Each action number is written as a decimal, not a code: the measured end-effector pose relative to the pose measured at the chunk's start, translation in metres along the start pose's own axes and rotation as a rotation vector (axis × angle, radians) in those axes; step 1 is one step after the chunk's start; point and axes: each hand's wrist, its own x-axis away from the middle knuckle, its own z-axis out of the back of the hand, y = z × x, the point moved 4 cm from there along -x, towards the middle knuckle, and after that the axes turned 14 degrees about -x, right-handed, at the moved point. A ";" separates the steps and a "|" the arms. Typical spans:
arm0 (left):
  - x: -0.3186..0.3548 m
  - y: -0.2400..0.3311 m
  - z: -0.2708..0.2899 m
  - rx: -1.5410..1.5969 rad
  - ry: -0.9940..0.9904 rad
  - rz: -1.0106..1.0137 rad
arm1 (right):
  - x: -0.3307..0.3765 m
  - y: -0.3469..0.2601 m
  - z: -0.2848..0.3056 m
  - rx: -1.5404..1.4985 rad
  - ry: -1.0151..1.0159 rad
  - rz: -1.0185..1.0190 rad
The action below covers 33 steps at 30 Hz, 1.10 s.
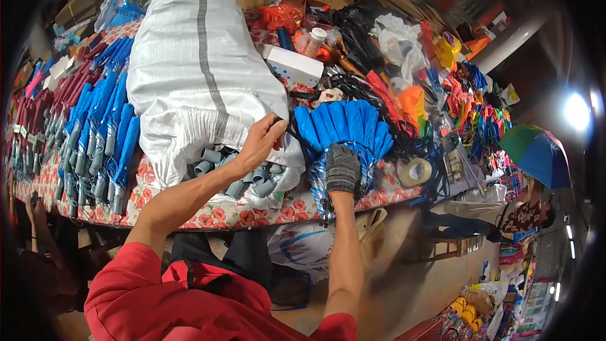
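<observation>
On the flowered tablecloth (227,216) lies a large white woven sack (173,57), its mouth facing me with grey plastic umbrella handles (235,188) inside. My bare left hand (260,145) is over the sack's right edge, fingers closed near a small dark bit I cannot make out. To its right, a fanned bundle of blue folded umbrellas (341,120) rests on the table. My right hand (343,172), in a grey knitted glove, is closed over the bundle's near part; its fingertips are partly hidden.
More folded umbrellas, blue (104,123) and maroon (69,88), lie in rows at the left. A white box (293,65), a capped jar (314,42) and a tape roll (415,172) sit right of the sack. An open multicoloured umbrella (536,155) and another person (527,215) are farther right.
</observation>
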 end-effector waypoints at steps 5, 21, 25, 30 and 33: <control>0.018 0.000 0.000 -0.137 -0.008 -0.058 | -0.012 0.001 -0.007 0.058 -0.089 0.080; 0.013 -0.058 0.034 0.219 0.103 0.326 | -0.053 -0.006 -0.060 0.420 -0.529 0.221; 0.030 -0.061 0.032 0.098 0.020 0.332 | -0.055 0.006 -0.055 0.363 -0.640 0.334; 0.042 -0.077 0.012 -0.079 -0.130 0.195 | -0.048 0.006 -0.051 0.247 -0.566 0.304; 0.038 -0.092 -0.015 -0.154 -0.215 0.036 | -0.048 0.007 -0.051 0.217 -0.503 0.287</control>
